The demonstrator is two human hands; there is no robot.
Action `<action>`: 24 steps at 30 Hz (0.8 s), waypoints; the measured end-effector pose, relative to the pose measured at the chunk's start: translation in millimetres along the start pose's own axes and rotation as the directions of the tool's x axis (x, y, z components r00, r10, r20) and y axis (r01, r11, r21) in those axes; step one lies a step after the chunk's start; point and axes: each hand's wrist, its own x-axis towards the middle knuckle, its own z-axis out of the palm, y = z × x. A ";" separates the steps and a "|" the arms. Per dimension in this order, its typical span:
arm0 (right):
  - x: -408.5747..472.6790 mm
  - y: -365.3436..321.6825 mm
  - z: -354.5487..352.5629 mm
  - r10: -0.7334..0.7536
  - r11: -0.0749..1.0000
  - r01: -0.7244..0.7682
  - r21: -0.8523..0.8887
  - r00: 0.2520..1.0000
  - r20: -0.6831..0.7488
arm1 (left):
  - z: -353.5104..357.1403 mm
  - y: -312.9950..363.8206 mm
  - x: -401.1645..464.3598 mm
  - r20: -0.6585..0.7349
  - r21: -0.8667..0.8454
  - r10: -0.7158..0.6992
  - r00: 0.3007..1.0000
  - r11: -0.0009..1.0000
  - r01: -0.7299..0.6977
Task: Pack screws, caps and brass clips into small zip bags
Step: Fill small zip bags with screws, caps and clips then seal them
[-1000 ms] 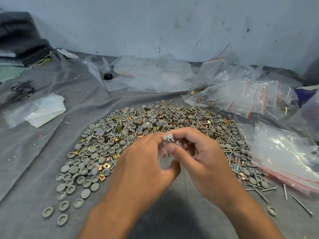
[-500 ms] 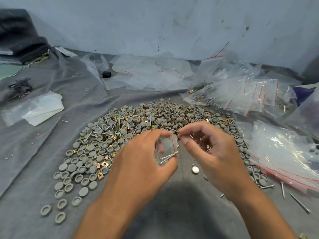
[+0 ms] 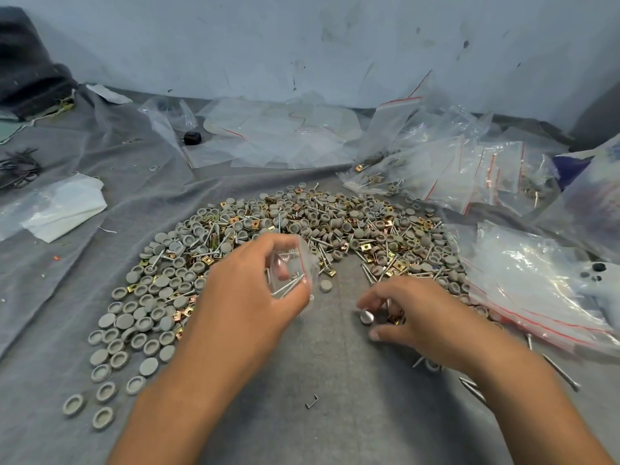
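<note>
A wide heap (image 3: 302, 226) of grey caps, brass clips and silver screws lies on the grey cloth. My left hand (image 3: 248, 297) holds a small clear zip bag (image 3: 295, 266) above the cloth, with a few screws (image 3: 288, 286) inside it. My right hand (image 3: 416, 313) is down on the cloth at the heap's right end, its fingers curled over a grey cap (image 3: 366, 317) and some brass clips (image 3: 396, 318). Whether it grips the cap is unclear. One loose cap (image 3: 324, 285) lies between the hands.
Filled zip bags (image 3: 446, 172) pile up at the back right. A large clear bag (image 3: 536, 286) lies at the right. Empty bags (image 3: 278, 135) lie at the back, and white plastic (image 3: 63, 209) at the left. Loose screws (image 3: 560, 372) lie near my right forearm.
My right hand let go of the screws into the bag, left it, and dropped to the cloth at the right. My left hand kept the bag and shifted slightly.
</note>
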 end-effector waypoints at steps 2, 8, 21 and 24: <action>0.5 0.0 1.3 -0.013 0.999 0.014 -0.045 1.000 0.015 | -6.0 -0.7 1.5 0.041 -0.042 -0.057 0.998 0.997 0.059; -2.9 -2.5 2.9 -0.007 1.000 0.007 -0.015 1.000 -0.016 | -30.0 1.0 3.4 0.187 -0.152 -0.100 0.977 0.980 0.129; -7.4 2.3 -2.9 -0.050 0.988 0.048 -0.148 0.999 -0.014 | -69.0 30.7 -13.5 0.156 0.185 -0.036 0.987 0.983 0.007; -5.6 0.7 -5.0 -0.039 0.991 0.032 -0.133 0.998 -0.046 | -73.9 23.7 -11.6 0.154 0.093 -0.034 0.987 0.995 0.020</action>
